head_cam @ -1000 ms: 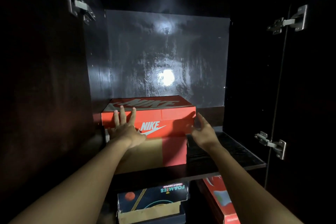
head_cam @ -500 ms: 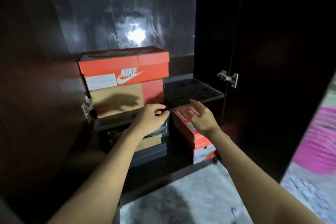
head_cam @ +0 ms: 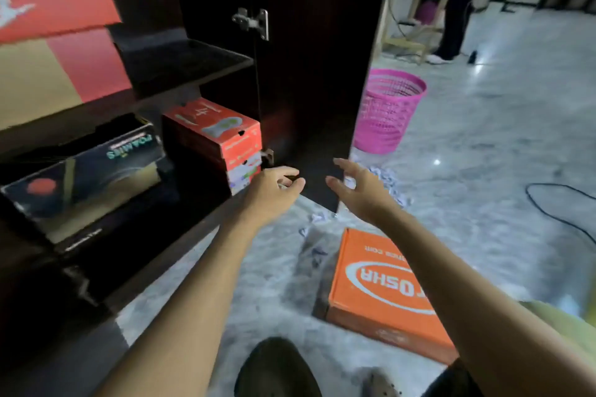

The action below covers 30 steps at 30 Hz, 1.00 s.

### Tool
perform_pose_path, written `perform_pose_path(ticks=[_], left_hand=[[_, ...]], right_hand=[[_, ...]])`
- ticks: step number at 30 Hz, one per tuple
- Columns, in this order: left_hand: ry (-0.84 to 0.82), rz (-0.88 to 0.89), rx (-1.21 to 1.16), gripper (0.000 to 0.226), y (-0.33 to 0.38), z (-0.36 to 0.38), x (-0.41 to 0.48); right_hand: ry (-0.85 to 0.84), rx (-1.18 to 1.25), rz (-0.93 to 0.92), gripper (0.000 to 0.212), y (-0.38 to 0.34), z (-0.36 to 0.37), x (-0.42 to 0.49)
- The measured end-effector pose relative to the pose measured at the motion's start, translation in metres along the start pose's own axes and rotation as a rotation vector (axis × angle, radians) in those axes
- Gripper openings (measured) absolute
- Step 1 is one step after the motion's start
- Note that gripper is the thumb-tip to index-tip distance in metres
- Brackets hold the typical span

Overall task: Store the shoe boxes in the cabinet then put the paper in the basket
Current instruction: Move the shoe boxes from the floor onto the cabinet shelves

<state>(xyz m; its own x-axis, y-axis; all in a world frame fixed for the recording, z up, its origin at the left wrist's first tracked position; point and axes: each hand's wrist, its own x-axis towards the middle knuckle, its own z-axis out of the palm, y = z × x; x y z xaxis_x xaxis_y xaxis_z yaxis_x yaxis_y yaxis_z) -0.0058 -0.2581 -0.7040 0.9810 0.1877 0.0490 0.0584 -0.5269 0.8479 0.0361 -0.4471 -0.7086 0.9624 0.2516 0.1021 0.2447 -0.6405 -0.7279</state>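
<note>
An orange shoe box (head_cam: 383, 296) lies flat on the floor under my right forearm. In the dark cabinet (head_cam: 180, 58) a red and tan box (head_cam: 54, 42) stands on the upper shelf, with a black box (head_cam: 84, 174) and stacked red boxes (head_cam: 222, 138) below. Crumpled white paper (head_cam: 392, 184) is scattered on the floor by the open cabinet door (head_cam: 309, 74). A pink basket (head_cam: 388, 109) stands behind that door. My left hand (head_cam: 274, 190) hangs loosely curled and empty in front of the door's lower edge. My right hand (head_cam: 361, 190) is spread, empty, beside it.
A black cable (head_cam: 561, 206) runs over the marble floor at the right. A person in dark trousers (head_cam: 458, 10) stands by a wooden frame (head_cam: 416, 10) at the back. My knee (head_cam: 277, 367) shows at the bottom.
The view has swung down and to the right, away from the shelved boxes. Both hands have drawn back from the shelf and now hover low by the door's edge.
</note>
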Motion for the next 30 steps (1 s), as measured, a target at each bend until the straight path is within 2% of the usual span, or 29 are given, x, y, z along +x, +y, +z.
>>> perform_pose_path(ticks=[4,8,12,17,22,24,27,30], left_hand=[[-0.2,-0.041,-0.028,0.037,-0.019,0.068,-0.009],[-0.332,-0.131,-0.034,0.039,-0.034,0.134,-0.017],[-0.432,-0.247,-0.029,0.057,-0.062,0.192,-0.017],[-0.448,-0.351,0.117,0.075,-0.104,0.245,-0.015],[-0.403,-0.404,0.254,0.088,-0.137,0.274,-0.023],[-0.427,-0.434,0.255,0.089,-0.146,0.282,-0.025],[-0.422,-0.465,0.224,0.084,-0.153,0.285,-0.025],[-0.331,-0.428,0.157,0.079,-0.156,0.281,-0.022]], right_hand=[[0.015,-0.065,0.118,0.05,0.065,-0.019,-0.04],[0.006,-0.06,0.271,0.052,0.133,-0.022,-0.073],[-0.021,-0.054,0.455,0.056,0.198,-0.014,-0.098],[-0.039,-0.067,0.671,0.064,0.261,-0.002,-0.123],[0.099,-0.19,0.887,0.071,0.299,0.006,-0.138],[0.094,-0.185,0.981,0.08,0.311,0.008,-0.139],[0.078,-0.07,0.981,0.089,0.323,0.008,-0.139],[0.187,0.084,0.902,0.092,0.332,0.001,-0.137]])
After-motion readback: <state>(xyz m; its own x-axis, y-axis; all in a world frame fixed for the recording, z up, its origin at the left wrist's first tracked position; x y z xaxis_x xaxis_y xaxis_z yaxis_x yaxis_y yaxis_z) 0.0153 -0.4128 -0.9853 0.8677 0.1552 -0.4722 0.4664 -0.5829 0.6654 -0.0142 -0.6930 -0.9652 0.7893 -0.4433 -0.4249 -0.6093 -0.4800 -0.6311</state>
